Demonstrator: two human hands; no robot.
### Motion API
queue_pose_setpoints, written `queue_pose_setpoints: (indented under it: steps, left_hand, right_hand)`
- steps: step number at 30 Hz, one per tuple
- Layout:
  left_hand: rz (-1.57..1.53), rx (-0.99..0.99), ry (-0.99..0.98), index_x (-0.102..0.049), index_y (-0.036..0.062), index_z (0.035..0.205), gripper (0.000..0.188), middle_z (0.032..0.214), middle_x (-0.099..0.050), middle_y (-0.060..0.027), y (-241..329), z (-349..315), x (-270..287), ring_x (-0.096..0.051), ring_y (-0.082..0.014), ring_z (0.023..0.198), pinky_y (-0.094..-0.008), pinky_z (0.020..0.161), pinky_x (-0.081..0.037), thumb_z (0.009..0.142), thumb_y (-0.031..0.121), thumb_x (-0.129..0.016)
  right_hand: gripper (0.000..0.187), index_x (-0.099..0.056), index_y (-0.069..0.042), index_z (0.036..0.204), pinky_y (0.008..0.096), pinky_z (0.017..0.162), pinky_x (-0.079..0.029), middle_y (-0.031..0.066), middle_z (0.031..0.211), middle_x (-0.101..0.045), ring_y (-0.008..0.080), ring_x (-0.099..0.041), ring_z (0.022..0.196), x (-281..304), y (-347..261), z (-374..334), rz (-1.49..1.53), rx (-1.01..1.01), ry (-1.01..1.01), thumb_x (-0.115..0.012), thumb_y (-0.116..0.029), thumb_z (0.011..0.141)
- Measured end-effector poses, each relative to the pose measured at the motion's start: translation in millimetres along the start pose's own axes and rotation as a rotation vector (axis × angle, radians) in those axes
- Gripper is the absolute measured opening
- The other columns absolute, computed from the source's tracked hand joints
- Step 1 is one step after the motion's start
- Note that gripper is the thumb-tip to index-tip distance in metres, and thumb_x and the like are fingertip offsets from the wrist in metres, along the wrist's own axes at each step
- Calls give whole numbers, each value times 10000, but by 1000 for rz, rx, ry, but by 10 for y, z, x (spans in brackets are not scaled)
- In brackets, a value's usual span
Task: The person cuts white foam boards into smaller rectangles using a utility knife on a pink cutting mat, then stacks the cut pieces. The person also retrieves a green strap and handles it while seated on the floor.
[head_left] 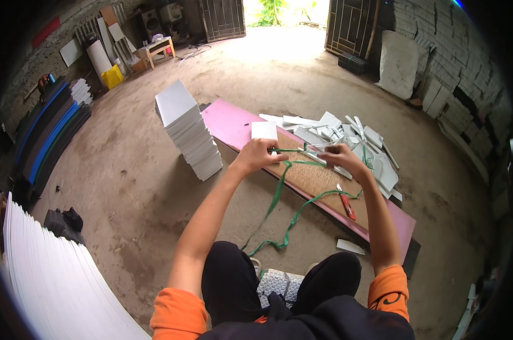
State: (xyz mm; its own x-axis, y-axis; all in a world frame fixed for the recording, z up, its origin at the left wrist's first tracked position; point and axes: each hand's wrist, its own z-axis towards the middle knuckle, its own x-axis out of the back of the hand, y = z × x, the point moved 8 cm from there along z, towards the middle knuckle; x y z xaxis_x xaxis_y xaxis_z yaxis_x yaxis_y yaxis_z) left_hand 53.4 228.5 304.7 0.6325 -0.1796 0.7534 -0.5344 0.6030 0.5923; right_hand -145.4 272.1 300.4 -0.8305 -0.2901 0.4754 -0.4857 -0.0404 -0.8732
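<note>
Between my two hands runs a green plastic strip (286, 150), held across the pink board. My left hand (259, 154) is closed around one part of it, beside a white rectangular piece (264, 131) lying on the board. My right hand (342, 158) is also closed on the strip, its fingers a little blurred. Loose lengths of the strip hang over the board's near edge to the floor. To the right, near my right forearm, a red utility knife (347, 205) lies with its tip pointing away from me.
The long pink board (225, 118) has a worn brown middle. A tall stack of white sheets (191, 133) stands at its left. White offcuts (330, 127) pile along its far right side. More white sheets (58, 277) lean at the lower left. An open doorway (285, 17) lies far ahead.
</note>
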Motion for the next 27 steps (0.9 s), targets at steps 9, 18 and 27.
queue_pose_setpoints:
  steps: [9, 18, 27]
  left_hand:
    - [-1058, 248, 188, -547, 110, 696, 202, 588, -513, 42, -820, -63, 44, -480, -70, 506, -236, 426, -355, 809, 262, -617]
    - [-964, 466, 208, -485, 127, 633, 230, 528, -404, 64, -1381, -380, -49, -382, -29, 474, -201, 480, -370, 788, 248, -603]
    - [189, 373, 111, -508, 18, 617, 327, 519, -506, -50, -1693, -514, -164, -459, -173, 479, -335, 492, -369, 722, 295, -647]
  right_hand:
    - [275, -561, -13, 803, 292, 571, -413, 27, 655, -523, 146, -513, 612, 127, 132, 108, -10, 87, -28, -609, -283, 784]
    - [108, -456, -120, 926, 247, 582, -424, -25, 643, -440, 96, -494, 617, 267, 726, 33, 1087, 69, 212, -520, -170, 856]
    - [286, -605, -15, 827, 362, 632, -429, 181, 753, -601, 296, -571, 655, 581, 1667, 169, -558, -24, 310, -586, -299, 792]
